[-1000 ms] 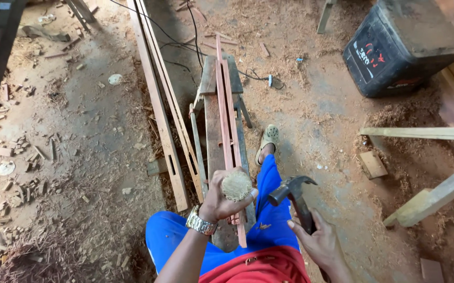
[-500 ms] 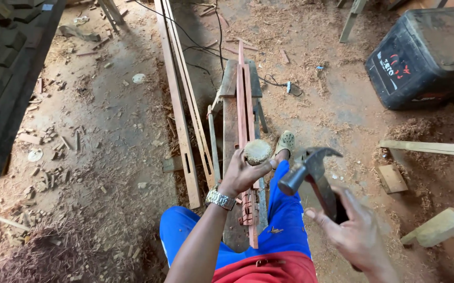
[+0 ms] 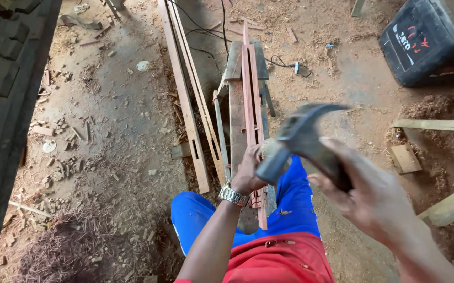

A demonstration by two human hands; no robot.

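Sawdust-strewn floor [image 3: 106,105] surrounds the bench [image 3: 236,105] at centre frame, where left hand [image 3: 250,170] clasps a round wooden piece, mostly hidden; right hand [image 3: 374,196] grips the raised hammer [image 3: 300,139]. Best strike squarely, fingers clear.

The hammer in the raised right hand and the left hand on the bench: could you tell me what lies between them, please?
In the head view, nothing separates them: the blurred hammer in the right hand overlaps the left hand and hides the round wooden piece it grips.

Blurred claw hammer [image 3: 297,139] raised, head over red wood strips [image 3: 251,110]
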